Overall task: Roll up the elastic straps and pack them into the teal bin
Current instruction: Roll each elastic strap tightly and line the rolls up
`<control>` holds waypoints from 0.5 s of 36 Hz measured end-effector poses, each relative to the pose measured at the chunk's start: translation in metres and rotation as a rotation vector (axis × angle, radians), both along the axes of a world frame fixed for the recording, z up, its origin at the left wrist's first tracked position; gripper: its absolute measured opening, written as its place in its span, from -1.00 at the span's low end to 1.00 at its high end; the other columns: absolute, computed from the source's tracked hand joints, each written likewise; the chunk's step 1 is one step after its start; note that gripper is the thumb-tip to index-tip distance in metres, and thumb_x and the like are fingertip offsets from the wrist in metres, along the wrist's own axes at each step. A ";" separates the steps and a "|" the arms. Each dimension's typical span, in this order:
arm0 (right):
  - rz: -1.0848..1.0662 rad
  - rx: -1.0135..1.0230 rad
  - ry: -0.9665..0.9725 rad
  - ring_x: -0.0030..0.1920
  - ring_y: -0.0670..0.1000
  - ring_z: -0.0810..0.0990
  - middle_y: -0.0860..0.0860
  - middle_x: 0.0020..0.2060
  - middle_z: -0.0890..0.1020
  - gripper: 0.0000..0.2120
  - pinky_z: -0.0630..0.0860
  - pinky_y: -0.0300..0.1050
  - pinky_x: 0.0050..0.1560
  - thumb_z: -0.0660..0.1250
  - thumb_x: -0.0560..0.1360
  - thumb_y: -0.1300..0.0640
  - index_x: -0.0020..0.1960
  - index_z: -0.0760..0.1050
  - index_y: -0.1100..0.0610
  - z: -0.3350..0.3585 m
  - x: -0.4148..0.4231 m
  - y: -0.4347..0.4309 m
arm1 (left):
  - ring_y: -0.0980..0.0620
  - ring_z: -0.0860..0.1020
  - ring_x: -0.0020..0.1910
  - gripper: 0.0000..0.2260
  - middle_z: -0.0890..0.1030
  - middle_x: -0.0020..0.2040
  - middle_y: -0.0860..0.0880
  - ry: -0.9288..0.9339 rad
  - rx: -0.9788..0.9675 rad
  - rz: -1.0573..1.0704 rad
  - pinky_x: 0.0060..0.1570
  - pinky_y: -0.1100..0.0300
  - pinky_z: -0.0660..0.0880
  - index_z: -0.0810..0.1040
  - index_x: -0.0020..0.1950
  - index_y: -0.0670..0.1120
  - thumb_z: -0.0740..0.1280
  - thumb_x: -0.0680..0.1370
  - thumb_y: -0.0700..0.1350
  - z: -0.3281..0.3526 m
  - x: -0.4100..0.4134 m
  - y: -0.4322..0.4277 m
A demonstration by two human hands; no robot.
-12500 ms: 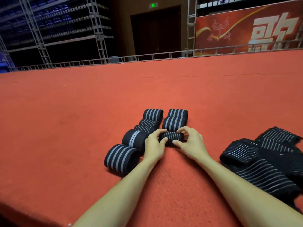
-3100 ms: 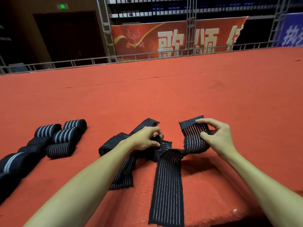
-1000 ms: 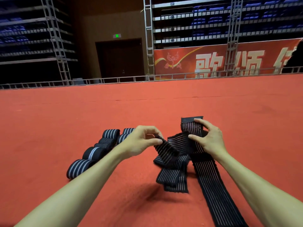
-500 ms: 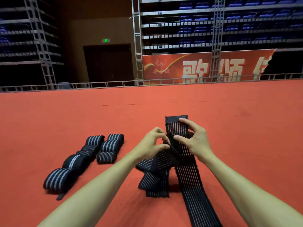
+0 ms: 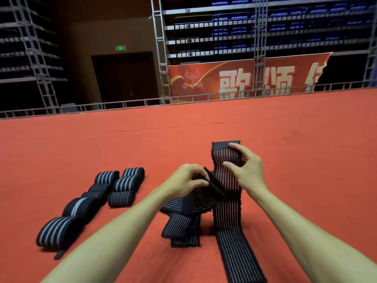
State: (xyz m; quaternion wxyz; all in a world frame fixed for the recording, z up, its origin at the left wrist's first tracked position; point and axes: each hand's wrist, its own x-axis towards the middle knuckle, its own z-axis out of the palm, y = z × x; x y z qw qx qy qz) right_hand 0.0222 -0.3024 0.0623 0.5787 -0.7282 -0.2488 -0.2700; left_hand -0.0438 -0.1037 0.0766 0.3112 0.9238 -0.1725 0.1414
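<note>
Head: left hand [image 5: 186, 179], right hand [image 5: 248, 170] pinch straps [image 5: 227, 211].

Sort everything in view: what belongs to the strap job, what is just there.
Job: loose straps, gripped by left hand and right hand; rolled straps on the carpet.
Just there: banner, door, scaffolding, seats.

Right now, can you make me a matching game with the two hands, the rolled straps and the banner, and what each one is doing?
1 left hand
2 right hand
3 rolled straps
4 banner

a lie in rows on the carpet
b hangs behind the railing
c pinches the bunched strap
d holds the raised end of the long strap

Pairs: 1-c, 2-d, 3-a, 4-b
</note>
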 end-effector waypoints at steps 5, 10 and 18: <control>-0.104 0.026 0.023 0.06 -0.12 0.58 -0.10 0.05 0.61 -0.47 0.43 -0.42 0.12 0.55 0.35 0.33 0.28 0.56 0.10 0.007 0.012 -0.027 | 0.18 0.49 -0.16 -0.88 0.57 -0.10 0.04 0.017 -0.060 0.021 -0.07 0.28 0.40 0.62 -0.13 0.01 0.46 0.51 -0.21 -0.010 0.001 0.014; -0.066 -0.044 -0.024 0.10 -0.13 0.58 -0.11 0.11 0.61 -0.49 0.38 -0.54 0.13 0.54 0.37 0.33 0.29 0.56 0.11 0.013 0.014 -0.034 | 0.04 0.34 0.06 -0.95 0.32 0.11 -0.02 -0.197 0.004 0.182 0.14 0.27 0.26 0.67 -0.11 -0.08 0.49 0.47 -0.20 -0.005 0.011 0.017; -0.041 -0.064 -0.101 0.15 -0.07 0.60 -0.12 0.11 0.61 -0.56 0.48 -0.16 0.26 0.50 0.43 0.31 0.27 0.58 0.08 0.056 0.009 -0.036 | 0.08 0.41 -0.09 -0.97 0.46 -0.16 0.14 -0.300 0.048 0.089 -0.08 0.24 0.28 0.52 0.02 -0.16 0.33 0.60 -0.23 0.045 0.015 0.017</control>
